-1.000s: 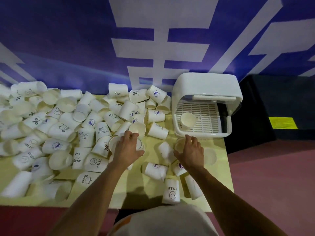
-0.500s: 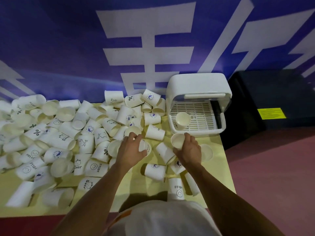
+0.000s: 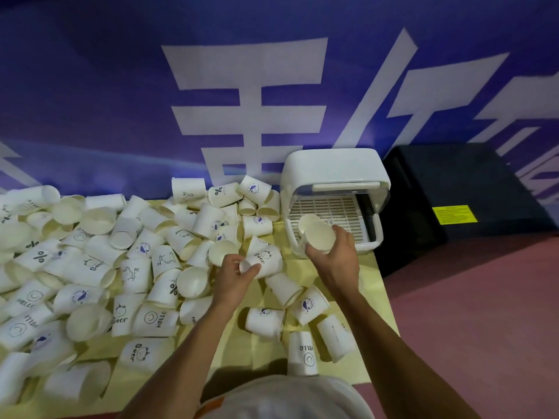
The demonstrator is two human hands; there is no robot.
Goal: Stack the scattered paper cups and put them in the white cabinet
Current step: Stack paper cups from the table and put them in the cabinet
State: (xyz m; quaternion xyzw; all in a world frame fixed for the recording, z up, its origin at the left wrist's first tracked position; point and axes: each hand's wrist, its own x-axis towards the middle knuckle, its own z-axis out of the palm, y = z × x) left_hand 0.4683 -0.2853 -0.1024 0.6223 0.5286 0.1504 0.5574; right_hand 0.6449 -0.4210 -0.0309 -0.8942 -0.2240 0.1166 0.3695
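The paper cups (image 3: 145,252) littering the desk (image 3: 367,275) look light, thin-walled and easily crushed, so the right hand (image 3: 335,255) wraps one (image 3: 319,237) loosely by its wall while the left hand's (image 3: 234,276) fingers (image 3: 252,270) pinch a Bear cup's (image 3: 262,261) base.

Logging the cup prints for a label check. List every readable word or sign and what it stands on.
"Bear": cup in the left hand, and cup near the front.
"HELLO" with smiley: cup near the table's front edge, cup.
"%": cup at the back, cup.
"Hi": cup.
Yellow label on the black box: too small to read.
Round blue logos on cups: unreadable.
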